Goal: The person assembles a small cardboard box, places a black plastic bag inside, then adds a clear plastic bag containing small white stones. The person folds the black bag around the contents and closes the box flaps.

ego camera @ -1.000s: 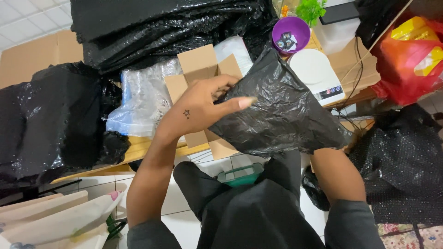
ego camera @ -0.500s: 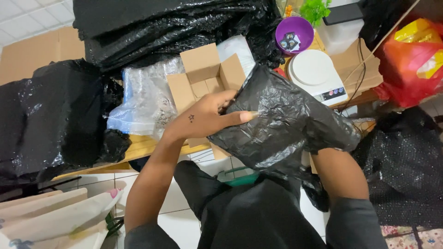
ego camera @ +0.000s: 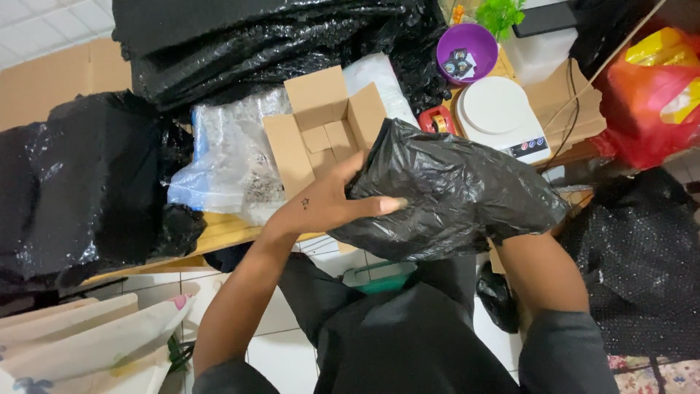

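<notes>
Head view shows my left hand (ego camera: 321, 208) with its fingers clamped on the near edge of the black plastic bag (ego camera: 452, 193), held above my lap before the open cardboard box (ego camera: 324, 128). My right hand is buried beneath the bag, so I cannot tell its grip; I would keep the left pinch firm and support the bulk from underneath.

The left hand (ego camera: 328, 204) presses against a black plastic bag (ego camera: 452, 193) — an open cardboard box (ego camera: 324, 131) sits just beyond it; the right hand is hidden under the bag.

bag (ego camera: 459, 193) before box (ego camera: 324, 131), scale (ego camera: 499, 117) right
</notes>
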